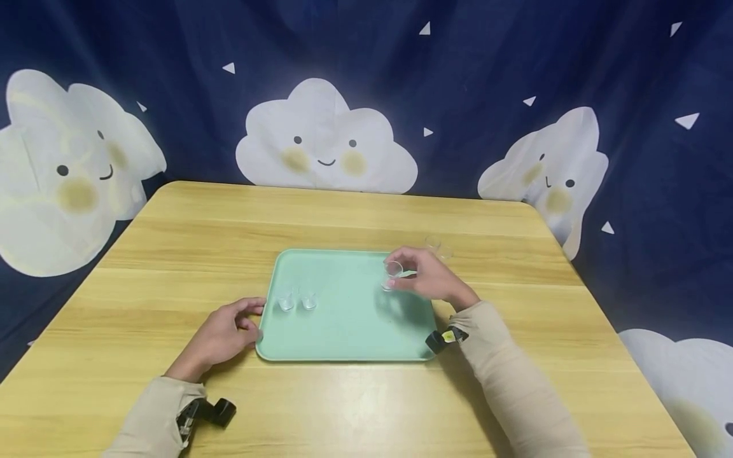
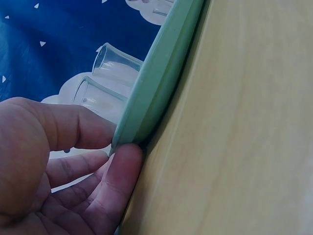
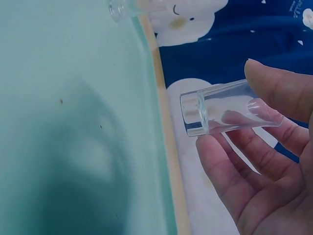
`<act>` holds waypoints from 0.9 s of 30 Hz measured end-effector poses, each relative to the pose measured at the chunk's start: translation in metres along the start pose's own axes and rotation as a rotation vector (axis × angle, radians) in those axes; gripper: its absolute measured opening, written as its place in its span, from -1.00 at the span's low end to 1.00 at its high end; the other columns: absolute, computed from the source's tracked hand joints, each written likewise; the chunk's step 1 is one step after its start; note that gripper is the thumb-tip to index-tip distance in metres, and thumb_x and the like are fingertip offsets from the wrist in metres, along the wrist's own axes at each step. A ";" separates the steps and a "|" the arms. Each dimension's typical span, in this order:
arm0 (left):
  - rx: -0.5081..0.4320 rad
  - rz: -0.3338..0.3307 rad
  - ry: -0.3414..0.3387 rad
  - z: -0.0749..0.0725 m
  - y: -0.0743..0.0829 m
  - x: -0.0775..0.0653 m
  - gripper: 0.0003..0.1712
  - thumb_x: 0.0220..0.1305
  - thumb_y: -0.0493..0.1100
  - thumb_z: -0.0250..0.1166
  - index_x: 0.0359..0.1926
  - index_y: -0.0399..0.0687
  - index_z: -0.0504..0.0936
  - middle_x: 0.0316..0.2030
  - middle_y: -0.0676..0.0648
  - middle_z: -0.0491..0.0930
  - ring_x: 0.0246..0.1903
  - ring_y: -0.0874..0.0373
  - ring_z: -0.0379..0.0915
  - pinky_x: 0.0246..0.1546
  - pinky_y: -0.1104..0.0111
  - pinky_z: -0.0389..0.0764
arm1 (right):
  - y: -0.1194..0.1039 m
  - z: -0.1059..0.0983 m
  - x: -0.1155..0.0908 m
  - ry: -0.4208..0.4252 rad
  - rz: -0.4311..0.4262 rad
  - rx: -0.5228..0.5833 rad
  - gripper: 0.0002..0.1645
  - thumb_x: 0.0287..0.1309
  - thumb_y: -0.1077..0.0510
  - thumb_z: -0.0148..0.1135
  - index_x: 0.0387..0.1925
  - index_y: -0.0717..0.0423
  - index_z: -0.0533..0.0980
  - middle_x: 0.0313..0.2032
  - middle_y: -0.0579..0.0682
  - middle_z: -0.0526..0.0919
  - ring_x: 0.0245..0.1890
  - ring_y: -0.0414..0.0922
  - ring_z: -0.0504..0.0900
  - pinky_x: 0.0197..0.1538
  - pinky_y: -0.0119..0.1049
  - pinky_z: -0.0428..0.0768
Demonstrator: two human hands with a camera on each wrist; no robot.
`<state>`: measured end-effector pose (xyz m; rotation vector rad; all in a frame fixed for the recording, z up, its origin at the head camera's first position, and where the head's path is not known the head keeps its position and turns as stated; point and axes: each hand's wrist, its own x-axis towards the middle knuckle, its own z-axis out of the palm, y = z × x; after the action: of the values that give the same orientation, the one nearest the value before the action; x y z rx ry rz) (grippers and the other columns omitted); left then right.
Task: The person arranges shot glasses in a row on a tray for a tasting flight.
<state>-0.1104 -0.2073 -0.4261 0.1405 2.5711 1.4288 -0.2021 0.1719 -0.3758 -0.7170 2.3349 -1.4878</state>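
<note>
Glass [image 3: 193, 113] held above a green tray [image 1: 349, 331]

The right hand [image 1: 426, 275] holds the clear glass between thumb and fingers, roughly upright, base down and apart from the surface, over the tray's far right part. The left hand [image 1: 226, 334], well apart from the other, grips the tray's left rim with thumb and finger. Two standing glasses [image 1: 309, 301] occupy the tray's left part, side by side; two further glasses [image 1: 433, 242], too faint to judge closely, lie beyond its far right corner. For sound placement, the base should probably meet the tray flat, with fingertips clear of the bottom edge and release delayed until the glass is steady.
</note>
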 end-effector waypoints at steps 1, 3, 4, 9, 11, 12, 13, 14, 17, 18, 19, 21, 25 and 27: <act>-0.003 0.002 -0.001 0.000 0.000 0.000 -0.35 0.09 -0.42 0.25 0.26 -0.34 0.39 0.02 -0.24 0.51 -0.28 0.05 0.44 -0.41 0.37 0.65 | 0.000 0.002 0.001 0.000 -0.001 0.001 -0.53 0.04 0.35 0.39 0.01 0.42 0.48 -0.10 0.23 0.58 -0.08 0.00 0.57 0.05 -0.09 0.59; -0.008 0.003 -0.001 0.000 0.000 0.000 -0.35 0.09 -0.42 0.25 0.27 -0.34 0.39 0.02 -0.24 0.51 -0.28 0.05 0.44 -0.41 0.37 0.65 | 0.000 0.005 0.003 -0.005 -0.002 0.004 -0.53 0.04 0.35 0.39 0.01 0.41 0.48 -0.11 0.20 0.59 -0.07 0.00 0.57 0.05 -0.12 0.60; -0.009 0.004 0.000 0.000 0.000 0.000 -0.35 0.09 -0.42 0.25 0.27 -0.34 0.39 0.02 -0.24 0.51 -0.28 0.05 0.44 -0.41 0.37 0.65 | 0.000 0.006 0.005 -0.009 -0.001 0.006 -0.54 0.04 0.35 0.39 0.01 0.40 0.49 -0.11 0.19 0.59 -0.07 0.00 0.57 0.05 -0.13 0.60; 0.005 0.013 0.006 0.000 -0.001 0.000 -0.35 0.08 -0.41 0.25 0.26 -0.34 0.40 0.02 -0.24 0.52 -0.28 0.06 0.45 -0.42 0.37 0.64 | 0.000 0.014 0.011 -0.024 -0.012 0.000 -0.56 0.06 0.33 0.38 -0.01 0.38 0.49 -0.11 0.15 0.59 -0.06 0.01 0.58 0.04 -0.16 0.60; 0.009 0.016 0.010 0.000 -0.001 0.000 -0.35 0.08 -0.40 0.25 0.26 -0.33 0.40 0.02 -0.24 0.52 -0.28 0.06 0.45 -0.41 0.37 0.64 | 0.001 0.017 0.012 -0.019 -0.019 -0.011 -0.58 0.06 0.32 0.38 -0.02 0.36 0.50 -0.13 0.13 0.60 -0.07 0.00 0.59 0.03 -0.16 0.61; 0.012 0.011 0.011 0.000 -0.002 -0.001 -0.35 0.08 -0.40 0.25 0.26 -0.32 0.40 0.01 -0.23 0.52 -0.28 0.06 0.45 -0.41 0.37 0.63 | 0.001 0.019 0.013 -0.019 -0.020 -0.017 -0.58 0.06 0.32 0.38 -0.03 0.36 0.50 -0.14 0.11 0.60 -0.08 -0.01 0.59 0.03 -0.16 0.61; 0.017 0.011 0.009 0.000 -0.002 -0.001 -0.35 0.08 -0.40 0.25 0.26 -0.33 0.41 0.01 -0.23 0.52 -0.29 0.07 0.45 -0.41 0.37 0.63 | 0.001 0.021 0.014 -0.024 -0.020 -0.021 -0.59 0.06 0.32 0.39 -0.03 0.35 0.51 -0.15 0.11 0.60 -0.09 -0.02 0.60 0.03 -0.16 0.61; 0.017 0.009 0.006 0.001 -0.003 -0.002 -0.35 0.08 -0.40 0.25 0.26 -0.34 0.40 0.01 -0.24 0.52 -0.29 0.07 0.45 -0.41 0.37 0.63 | 0.000 0.023 0.014 -0.028 -0.019 -0.025 -0.59 0.06 0.32 0.39 -0.03 0.34 0.51 -0.15 0.10 0.60 -0.09 -0.03 0.60 0.02 -0.16 0.61; 0.017 -0.008 0.000 0.001 -0.004 -0.003 -0.36 0.08 -0.40 0.25 0.26 -0.35 0.40 0.01 -0.23 0.52 -0.31 0.08 0.46 -0.40 0.37 0.64 | -0.002 0.028 0.017 -0.049 -0.014 -0.025 -0.58 0.06 0.30 0.40 -0.03 0.33 0.51 -0.16 0.09 0.60 -0.10 -0.04 0.60 0.02 -0.16 0.61; 0.016 -0.009 -0.002 0.002 -0.004 -0.003 -0.36 0.08 -0.41 0.25 0.25 -0.35 0.40 0.01 -0.23 0.52 -0.31 0.08 0.46 -0.40 0.37 0.64 | -0.002 0.028 0.018 -0.055 -0.013 -0.025 -0.58 0.06 0.30 0.40 -0.02 0.32 0.51 -0.16 0.09 0.60 -0.10 -0.05 0.60 0.02 -0.16 0.61; 0.015 -0.002 -0.001 0.001 -0.004 -0.002 -0.35 0.08 -0.41 0.25 0.26 -0.36 0.40 0.01 -0.23 0.52 -0.31 0.08 0.46 -0.40 0.37 0.64 | -0.002 0.029 0.019 -0.053 -0.016 -0.030 -0.59 0.06 0.29 0.40 -0.03 0.30 0.52 -0.17 0.09 0.60 -0.11 -0.05 0.60 0.02 -0.17 0.61; 0.010 0.007 0.006 0.001 -0.002 0.001 -0.35 0.08 -0.40 0.25 0.26 -0.34 0.40 0.01 -0.23 0.52 -0.30 0.08 0.46 -0.40 0.37 0.64 | -0.004 0.028 0.022 -0.041 -0.023 -0.031 -0.59 0.06 0.28 0.40 -0.03 0.29 0.52 -0.17 0.10 0.60 -0.11 -0.04 0.60 0.02 -0.16 0.61; 0.006 0.018 0.005 0.000 0.000 0.002 -0.35 0.08 -0.39 0.26 0.26 -0.35 0.39 0.02 -0.24 0.52 -0.29 0.06 0.45 -0.41 0.37 0.63 | -0.004 0.032 0.026 -0.041 -0.025 -0.031 -0.60 0.06 0.29 0.41 -0.04 0.27 0.53 -0.16 0.10 0.61 -0.10 -0.04 0.60 0.01 -0.18 0.62; 0.004 0.009 0.003 0.000 0.000 0.001 -0.35 0.08 -0.40 0.26 0.26 -0.35 0.39 0.02 -0.24 0.52 -0.29 0.06 0.45 -0.41 0.37 0.64 | -0.005 0.034 0.027 -0.053 -0.025 -0.023 -0.59 0.05 0.30 0.41 -0.03 0.28 0.52 -0.15 0.10 0.61 -0.10 -0.04 0.60 0.01 -0.20 0.62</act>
<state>-0.1112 -0.2069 -0.4266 0.1516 2.5790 1.4280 -0.2073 0.1294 -0.3854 -0.7838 2.3151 -1.4368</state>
